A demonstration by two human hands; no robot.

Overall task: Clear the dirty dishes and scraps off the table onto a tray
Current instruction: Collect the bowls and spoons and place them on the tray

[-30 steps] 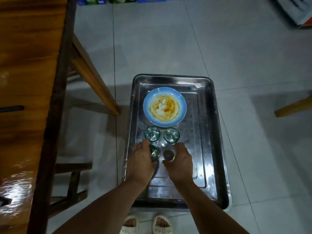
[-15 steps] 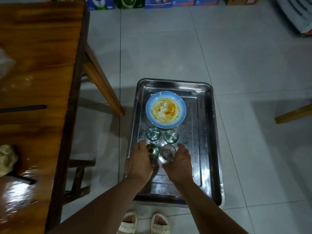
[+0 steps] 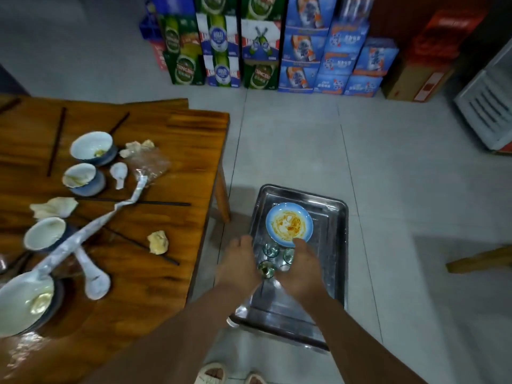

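Note:
A steel tray (image 3: 336,245) lies on the floor right of the wooden table (image 3: 177,239). It holds a blue plate (image 3: 289,221) smeared with sauce and several small glass cups (image 3: 271,249). My left hand (image 3: 238,261) and right hand (image 3: 304,268) hover over the cups, blurred, fingers loose, with nothing in them. The table carries several dirty white bowls (image 3: 92,146), ceramic spoons (image 3: 92,275), dark chopsticks (image 3: 155,203), crumpled tissues (image 3: 158,241) and a clear plastic wrapper (image 3: 151,164).
Stacked drink cartons (image 3: 260,51) line the back wall. A white appliance (image 3: 487,106) stands at the far right. A wooden bench leg (image 3: 482,261) juts in from the right. The table's leg (image 3: 223,198) stands close to the tray's left side.
Both hands have let go of the two nearest cups and lifted off them. The view has swung up and left, so the table's dishes and the cartons now show.

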